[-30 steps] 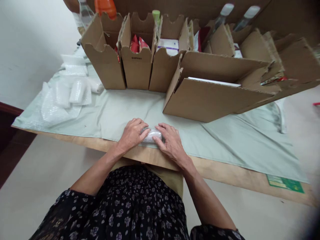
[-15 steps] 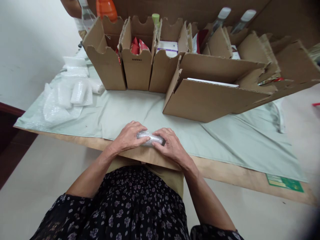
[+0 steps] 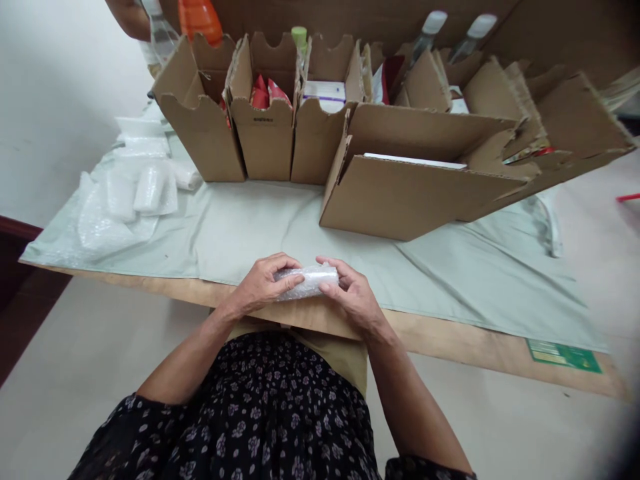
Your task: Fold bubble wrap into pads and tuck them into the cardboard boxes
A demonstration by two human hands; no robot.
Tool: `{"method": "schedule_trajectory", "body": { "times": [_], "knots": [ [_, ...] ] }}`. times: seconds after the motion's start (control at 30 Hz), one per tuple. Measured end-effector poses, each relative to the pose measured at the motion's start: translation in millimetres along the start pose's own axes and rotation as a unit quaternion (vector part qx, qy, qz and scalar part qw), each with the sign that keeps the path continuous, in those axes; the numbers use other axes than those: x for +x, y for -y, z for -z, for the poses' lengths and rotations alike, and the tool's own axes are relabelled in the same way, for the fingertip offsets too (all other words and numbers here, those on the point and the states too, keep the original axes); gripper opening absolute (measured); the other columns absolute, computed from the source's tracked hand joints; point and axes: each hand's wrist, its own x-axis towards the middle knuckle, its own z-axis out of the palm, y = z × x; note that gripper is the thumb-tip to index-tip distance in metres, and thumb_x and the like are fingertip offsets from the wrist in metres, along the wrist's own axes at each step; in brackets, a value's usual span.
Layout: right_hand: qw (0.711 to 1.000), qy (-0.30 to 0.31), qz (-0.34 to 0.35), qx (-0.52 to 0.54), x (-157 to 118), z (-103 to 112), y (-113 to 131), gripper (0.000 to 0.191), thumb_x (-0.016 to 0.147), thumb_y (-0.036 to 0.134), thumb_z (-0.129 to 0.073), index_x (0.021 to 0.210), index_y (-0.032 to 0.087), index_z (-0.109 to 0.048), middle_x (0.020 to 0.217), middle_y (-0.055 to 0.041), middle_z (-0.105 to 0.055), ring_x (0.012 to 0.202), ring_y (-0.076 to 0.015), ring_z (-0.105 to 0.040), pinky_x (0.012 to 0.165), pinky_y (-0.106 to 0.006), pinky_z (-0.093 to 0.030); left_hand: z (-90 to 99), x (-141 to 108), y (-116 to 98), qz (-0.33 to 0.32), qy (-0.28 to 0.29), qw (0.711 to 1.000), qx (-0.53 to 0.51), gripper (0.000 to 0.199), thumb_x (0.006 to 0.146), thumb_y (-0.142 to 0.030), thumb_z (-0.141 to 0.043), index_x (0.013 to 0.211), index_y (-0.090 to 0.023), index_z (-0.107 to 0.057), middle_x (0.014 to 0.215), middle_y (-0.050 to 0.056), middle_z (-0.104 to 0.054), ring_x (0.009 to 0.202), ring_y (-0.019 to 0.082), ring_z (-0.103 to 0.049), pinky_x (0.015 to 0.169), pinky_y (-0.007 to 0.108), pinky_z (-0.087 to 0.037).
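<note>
A bubble-wrapped roll (image 3: 313,280) lies sideways between my hands at the table's front edge. My left hand (image 3: 267,283) grips its left end, thumb on top and fingers behind. At the other end, my right hand (image 3: 351,292) holds the roll between thumb and fingers. What the wrap encloses, if anything, cannot be made out. Beneath is a pale green cloth (image 3: 240,230) spread over the wooden table (image 3: 410,337). More bubble wrap (image 3: 117,207) is heaped on the cloth's left part.
Cardboard boxes (image 3: 265,150) stand along the back, holding red packets and white items. A wide box (image 3: 390,200) sits nearer me, right of centre. Bottles (image 3: 429,37) rise behind them, with an orange one (image 3: 200,20) at left. A green card (image 3: 565,355) lies at the right front edge.
My right hand has opened its hold somewhat and shifted to the roll's right end, so more of the roll shows. The view has moved slightly.
</note>
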Motion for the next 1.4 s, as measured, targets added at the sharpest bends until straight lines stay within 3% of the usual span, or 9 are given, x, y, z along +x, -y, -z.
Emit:
{"method": "schedule_trajectory", "body": {
  "times": [0.13, 0.27, 0.6, 0.93, 1.17, 1.4],
  "knots": [
    [0.997, -0.058, -0.012, 0.058, 0.0, 0.7, -1.9, 0.048, 0.08, 0.058, -0.082, 0.11, 0.022, -0.073, 0.09, -0.0022, -0.069, 0.078, -0.017, -0.062, 0.071, -0.028, -0.051, -0.2, 2.7, -0.9, 0.022, 0.021, 1.0, -0.005, 0.027, 0.09, -0.04, -0.068, 0.102, -0.017, -0.075, 0.098, 0.006, -0.077, 0.089, 0.019, -0.07, 0.079, 0.028, -0.053],
    [0.992, -0.091, -0.006, 0.084, -0.9, 3.5, -5.4, 0.039, 0.079, 0.054, -0.084, 0.1, 0.023, -0.073, 0.087, -0.0008, -0.067, 0.076, -0.0156, -0.059, 0.07, -0.027, -0.049, 4.7, 3.9, -1.3, 0.05, 0.038, 0.998, 0.014, 0.027, 0.086, -0.039, -0.071, 0.102, -0.018, -0.076, 0.097, 0.005, -0.077, 0.087, 0.019, -0.069, 0.077, 0.028, -0.052],
    [0.995, -0.07, -0.017, 0.069, -9.7, 6.4, 1.4, 0.043, 0.078, 0.049, -0.082, 0.107, 0.021, -0.068, 0.092, -0.0021, -0.067, 0.081, -0.0169, -0.06, 0.073, -0.028, -0.048, 0.8, 0.0, -5.6, 0.059, 0.027, 0.997, 0.053, 0.022, 0.09, -0.038, -0.065, 0.097, -0.02, -0.075, 0.088, 0.002, -0.075, 0.079, 0.017, -0.066, 0.073, 0.028, -0.049],
    [0.994, -0.103, -0.02, 0.034, -39.9, 24.2, 3.8, 0.04, 0.079, 0.043, -0.078, 0.109, 0.02, -0.068, 0.083, 0.0011, -0.059, 0.071, -0.0128, -0.052, 0.065, -0.026, -0.041, -8.2, 2.1, -4.5, 0.026, 0.097, 0.993, 0.068, 0.018, 0.091, -0.037, -0.066, 0.099, -0.023, -0.077, 0.094, 0.002, -0.077, 0.082, 0.018, -0.069, 0.076, 0.028, -0.053],
    [0.977, -0.21, 0.014, -0.022, -82.8, 63.7, 23.5, 0.036, 0.082, 0.041, -0.08, 0.11, 0.021, -0.071, 0.088, -0.0012, -0.066, 0.075, -0.0143, -0.059, 0.068, -0.027, -0.047, -25.8, 9.9, -11.9, 0.016, 0.08, 0.995, 0.056, 0.021, 0.09, -0.038, -0.064, 0.094, -0.023, -0.078, 0.093, 0.003, -0.079, 0.085, 0.02, -0.073, 0.078, 0.03, -0.058],
    [0.927, -0.356, 0.096, -0.067, -124.0, 102.3, 53.5, 0.03, 0.082, 0.038, -0.083, 0.107, 0.024, -0.075, 0.086, -0.0003, -0.072, 0.074, -0.0142, -0.065, 0.066, -0.025, -0.054, -49.7, 19.8, -5.6, 0.032, 0.023, 0.998, 0.046, 0.026, 0.088, -0.042, -0.064, 0.092, -0.02, -0.079, 0.083, 0.003, -0.078, 0.069, 0.016, -0.068, 0.066, 0.027, -0.055]
  ]
}}
